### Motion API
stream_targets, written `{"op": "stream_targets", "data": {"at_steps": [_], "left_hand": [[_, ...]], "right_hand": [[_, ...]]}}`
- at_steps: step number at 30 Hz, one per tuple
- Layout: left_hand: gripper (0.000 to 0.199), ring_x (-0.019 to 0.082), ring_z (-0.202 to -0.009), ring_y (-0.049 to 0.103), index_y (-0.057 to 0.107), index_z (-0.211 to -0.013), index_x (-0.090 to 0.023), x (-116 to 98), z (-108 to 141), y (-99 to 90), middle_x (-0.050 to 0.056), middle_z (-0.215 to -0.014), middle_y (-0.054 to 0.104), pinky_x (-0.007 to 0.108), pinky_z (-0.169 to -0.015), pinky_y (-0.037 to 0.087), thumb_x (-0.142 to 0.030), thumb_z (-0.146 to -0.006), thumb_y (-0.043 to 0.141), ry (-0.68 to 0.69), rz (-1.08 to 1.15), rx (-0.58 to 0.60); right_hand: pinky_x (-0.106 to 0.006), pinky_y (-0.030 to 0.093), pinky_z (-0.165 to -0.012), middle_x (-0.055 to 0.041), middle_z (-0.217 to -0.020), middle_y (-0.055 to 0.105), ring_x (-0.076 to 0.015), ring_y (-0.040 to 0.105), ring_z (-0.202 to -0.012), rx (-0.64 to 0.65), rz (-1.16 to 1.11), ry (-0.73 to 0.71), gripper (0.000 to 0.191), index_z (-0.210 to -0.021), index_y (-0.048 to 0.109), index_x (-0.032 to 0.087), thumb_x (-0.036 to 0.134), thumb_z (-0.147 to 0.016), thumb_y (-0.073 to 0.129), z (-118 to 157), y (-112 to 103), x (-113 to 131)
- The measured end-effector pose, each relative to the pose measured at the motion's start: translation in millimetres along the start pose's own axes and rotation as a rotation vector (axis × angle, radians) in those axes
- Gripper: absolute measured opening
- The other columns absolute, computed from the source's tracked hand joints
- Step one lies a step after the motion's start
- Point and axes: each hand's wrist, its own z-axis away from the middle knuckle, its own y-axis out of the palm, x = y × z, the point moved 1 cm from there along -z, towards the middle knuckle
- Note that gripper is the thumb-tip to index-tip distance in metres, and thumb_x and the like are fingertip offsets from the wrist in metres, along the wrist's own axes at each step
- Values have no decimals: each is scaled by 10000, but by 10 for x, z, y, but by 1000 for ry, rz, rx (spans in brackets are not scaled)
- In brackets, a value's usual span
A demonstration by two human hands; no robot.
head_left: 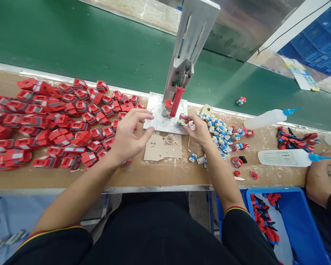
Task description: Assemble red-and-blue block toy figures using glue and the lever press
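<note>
My left hand (132, 134) hovers left of the metal base plate (154, 101), thumb and fingers apart with nothing between them. At the plate's right edge my right hand (198, 129) pinches a small red, blue and yellow toy vehicle part (182, 118). A whitish crumpled bit (191, 126) shows at its fingers; I cannot tell what it is. Between the hands stands a toggle clamp with a red handle (177, 102), mounted on an upright metal bracket (186, 33). Below the plate, a piece of cardboard (157, 149) bears a small round dish (170, 139) with thin sticks.
Many red and grey toy parts (68, 121) cover the left bench. Small white, blue and yellow parts (222, 134) lie right, near two squeeze bottles (284, 157). A green belt (71, 40) runs behind. A blue bin (295, 217) and another person's arm (318, 180) are at right.
</note>
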Motion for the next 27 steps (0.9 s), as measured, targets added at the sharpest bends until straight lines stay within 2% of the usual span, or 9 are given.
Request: {"op": "stream_targets", "data": {"at_steps": [2, 4, 6, 8, 11, 13, 16, 21, 27], "left_hand": [[200, 201, -1037, 777, 712, -1123, -209, -211, 86, 25, 49, -1114, 781, 364, -926, 673, -109, -950, 725, 61, -4, 13], [247, 209, -1079, 786, 708, -1237, -197, -368, 169, 95, 75, -1156, 785, 359, -966, 679, -174, -994, 741, 103, 45, 84], [473, 261, -1221, 768, 631, -1445, -175, -471, 233, 192, 147, -1303, 764, 402, -1043, 674, -354, -1026, 761, 115, 124, 184], [682, 298, -1338, 729, 527, -1581, -173, -530, 270, 290, 197, -1417, 725, 436, -1107, 655, -487, -1018, 750, 131, 229, 284], [669, 270, -1295, 759, 531, -1589, -222, -567, 300, 386, 167, -1364, 766, 401, -1094, 662, -471, -1011, 757, 170, 436, 346], [621, 256, -1248, 779, 577, -1552, -231, -569, 330, 405, 152, -1303, 788, 382, -1062, 674, -450, -1005, 772, 168, 525, 319], [588, 264, -1233, 779, 631, -1508, -231, -560, 420, 401, 160, -1295, 775, 392, -1039, 682, -453, -989, 797, 129, 528, 258], [676, 275, -1129, 790, 666, -1482, -236, -567, 590, 429, 133, -1216, 760, 419, -987, 697, -583, -925, 828, 57, 493, 117], [571, 240, -990, 817, 706, -1379, -239, -622, 674, 495, 81, -1069, 783, 377, -878, 717, -644, -977, 732, 3, 426, -15]], "right_hand": [[-447, 616, -923, -84, -1136, 817, -279, 764, -1039, -97, -20, -89, 324, -1229, 695, 254, 282, -910, 742, 200, -143, 154], [-413, 644, -878, -77, -1189, 822, -253, 781, -1012, -182, -87, -216, 448, -1348, 662, 274, 261, -913, 771, 463, -286, 380], [-400, 667, -867, -90, -1251, 822, -255, 798, -1051, -213, -211, -326, 637, -1486, 599, 293, 204, -891, 807, 726, -388, 640], [-418, 685, -912, -107, -1277, 822, -273, 803, -1120, -221, -339, -429, 752, -1571, 551, 287, 176, -879, 824, 932, -428, 883], [-434, 691, -981, -124, -1302, 815, -280, 794, -1185, -280, -474, -462, 753, -1610, 543, 264, 182, -910, 808, 1093, -375, 1119], [-449, 692, -1002, -127, -1307, 810, -291, 789, -1194, -294, -535, -410, 735, -1614, 549, 271, 319, -938, 832, 1132, -287, 1189], [-463, 696, -995, -122, -1276, 809, -302, 787, -1169, -319, -588, -311, 752, -1593, 576, 301, 558, -929, 815, 1150, -133, 1230], [-456, 707, -906, -103, -1167, 810, -295, 801, -1069, -385, -578, -237, 606, -1468, 657, 322, 612, -947, 764, 1146, 57, 1286], [-475, 696, -843, -101, -1104, 806, -303, 793, -998, -421, -609, -161, 561, -1414, 681, 327, 662, -965, 704, 1170, 164, 1373]]}}
